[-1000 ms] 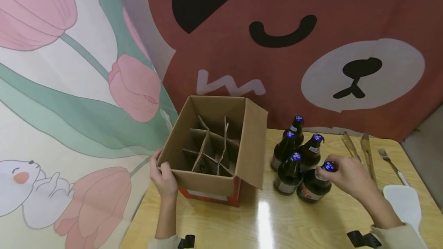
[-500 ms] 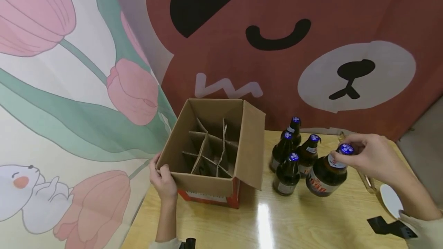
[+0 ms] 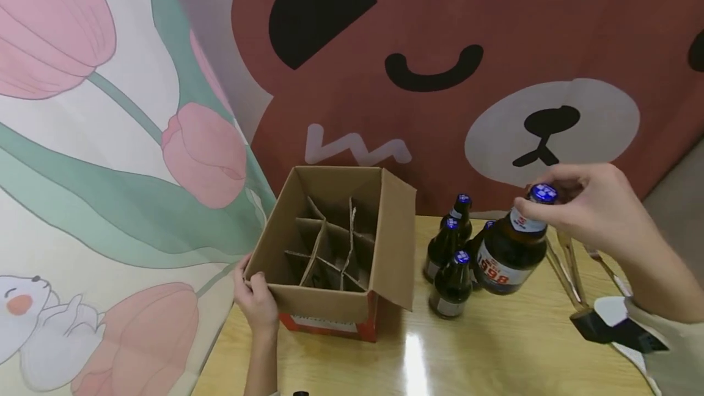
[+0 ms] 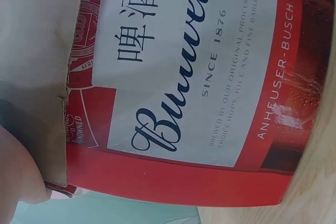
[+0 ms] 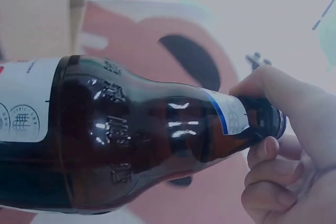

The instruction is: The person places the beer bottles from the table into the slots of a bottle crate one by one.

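Observation:
My right hand grips a brown beer bottle by its neck, just under the blue cap, and holds it up above the table. In the right wrist view the thumb and curled fingers close round the neck of this bottle. My left hand holds the near left corner of an open cardboard box, thumb over the rim. Cardboard dividers split the inside into compartments. The left wrist view shows the red and white printed side of the box close up.
Several more blue-capped bottles stand together to the right of the box, one partly hidden behind the held bottle. Tongs, a fork and a white utensil lie at the right of the wooden table. A box flap hangs outward toward the bottles.
My right hand has lifted the bottle off the table from the front of the group, first shifting right, then raising it higher. The left hand has stayed on the box corner.

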### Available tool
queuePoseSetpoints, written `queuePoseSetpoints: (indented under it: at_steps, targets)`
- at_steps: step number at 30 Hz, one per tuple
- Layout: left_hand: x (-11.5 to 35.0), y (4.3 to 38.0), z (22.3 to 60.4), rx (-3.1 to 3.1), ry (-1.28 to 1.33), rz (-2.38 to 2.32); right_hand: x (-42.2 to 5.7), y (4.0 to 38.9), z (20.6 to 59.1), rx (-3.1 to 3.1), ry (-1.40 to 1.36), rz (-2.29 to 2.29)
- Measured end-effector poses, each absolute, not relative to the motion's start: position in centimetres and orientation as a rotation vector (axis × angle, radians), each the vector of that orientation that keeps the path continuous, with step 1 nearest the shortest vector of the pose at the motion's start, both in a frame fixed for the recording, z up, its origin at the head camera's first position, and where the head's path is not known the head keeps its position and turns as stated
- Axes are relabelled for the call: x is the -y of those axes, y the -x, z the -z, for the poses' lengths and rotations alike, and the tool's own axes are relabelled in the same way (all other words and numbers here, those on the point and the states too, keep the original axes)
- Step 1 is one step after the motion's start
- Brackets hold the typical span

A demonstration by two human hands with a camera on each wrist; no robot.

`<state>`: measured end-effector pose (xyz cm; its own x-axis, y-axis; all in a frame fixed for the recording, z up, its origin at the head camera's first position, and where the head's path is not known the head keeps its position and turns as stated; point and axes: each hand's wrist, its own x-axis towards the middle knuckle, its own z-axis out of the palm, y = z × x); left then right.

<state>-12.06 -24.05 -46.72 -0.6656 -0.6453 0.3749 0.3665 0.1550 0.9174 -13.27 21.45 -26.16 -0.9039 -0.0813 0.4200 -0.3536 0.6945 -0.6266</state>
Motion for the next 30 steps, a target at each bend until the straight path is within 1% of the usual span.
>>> queuePoseSetpoints:
  at_steps: [6,12,16,23,26,30]
  targets:
    - [23.9,11.6,46.6,1.594,-0.279,1.6,-18.1,15.3,21.5,2.511,-0.487,-1.113]
    - [22.3,12.5,46.5,1.615,-0.243,1.614,-15.2,17.9,17.3,2.502,-0.481,-1.132]
    - [21.8,12.7,46.1,1.646,-0.254,1.596,-12.1,20.0,15.7,2.499,-0.488,-1.158]
    - [20.4,11.9,46.0,1.665,-0.256,1.626,-6.8,24.2,15.6,2.525,-0.475,-1.253]
    - [19.7,11.8,46.1,1.669,-0.234,1.644,-5.4,25.9,16.4,2.588,-0.454,-1.223]
    - [19.2,11.7,46.2,1.665,-0.25,1.649,-3.9,27.4,18.1,2.666,-0.501,-1.127]
